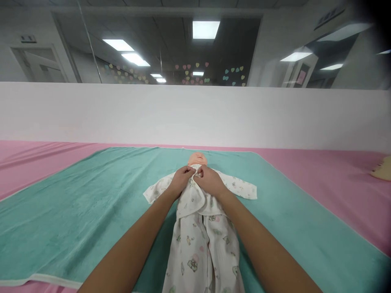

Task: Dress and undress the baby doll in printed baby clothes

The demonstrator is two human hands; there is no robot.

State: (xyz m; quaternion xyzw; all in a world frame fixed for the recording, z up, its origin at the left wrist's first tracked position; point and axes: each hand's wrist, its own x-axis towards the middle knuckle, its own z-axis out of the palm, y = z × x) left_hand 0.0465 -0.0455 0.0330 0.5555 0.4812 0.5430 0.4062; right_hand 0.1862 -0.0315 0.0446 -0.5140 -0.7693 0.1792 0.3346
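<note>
A baby doll (197, 158) lies on its back with its head away from me. It wears a white printed baby jacket (192, 199) with long sleeves spread to both sides, over white printed trousers (195, 252). Just below the doll's chin, my left hand (183, 175) pinches one edge of the jacket's neckline. Close beside it on the right, my right hand (209, 179) grips the opposite edge with bent fingers. Lower down, the jacket's front hangs slightly apart in a rounded flap. Any fastener between my fingertips is too small to make out.
Under the doll spreads a teal blanket (91, 211) with a pale border, laid over a pink sheet (330, 187). A low white wall (183, 116) runs behind, with a large reflecting window above. A yellowish object (383, 169) sits at the right edge.
</note>
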